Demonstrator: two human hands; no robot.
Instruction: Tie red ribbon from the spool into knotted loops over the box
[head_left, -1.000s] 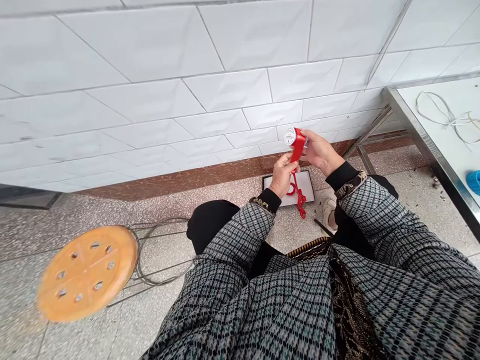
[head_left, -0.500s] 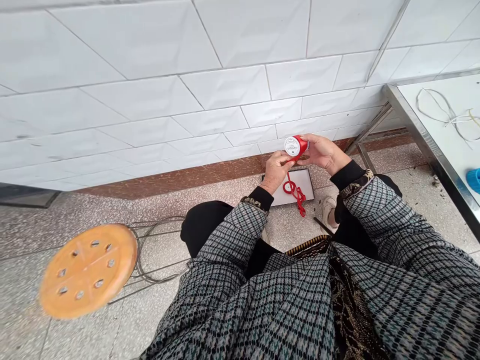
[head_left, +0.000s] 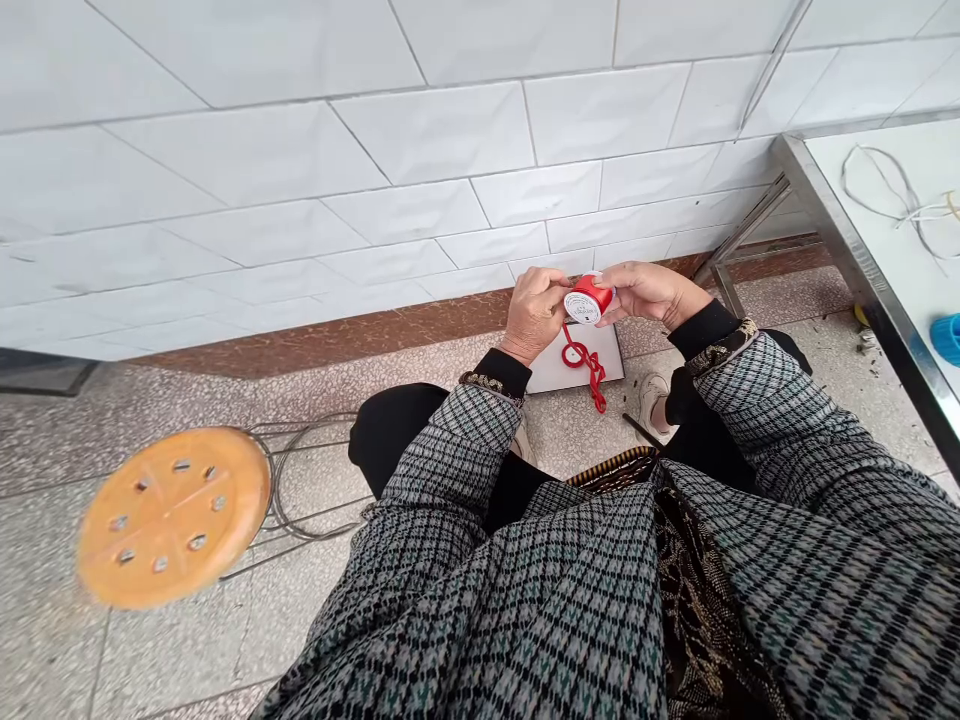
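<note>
A small red ribbon spool (head_left: 586, 300) with a round white label sits between both hands, held out in front of me above the floor. My right hand (head_left: 651, 292) grips the spool from the right side. My left hand (head_left: 535, 313) is closed on the spool's left edge, where the ribbon leaves it. A loose tail of red ribbon (head_left: 587, 367) hangs down in loops below the spool. Under it, on the floor by the wall, lies a flat white board with a dark frame (head_left: 555, 374).
An orange round stool (head_left: 172, 515) with a wire frame stands at my left. A steel-edged white table (head_left: 876, 270) is at the right, with white cords (head_left: 892, 200) and a blue object (head_left: 948, 338) on it. A white tiled wall is close ahead.
The spool has been lowered and turned so its white label faces me. My left hand moved up from the hanging ribbon to the spool. The hanging tail is shorter.
</note>
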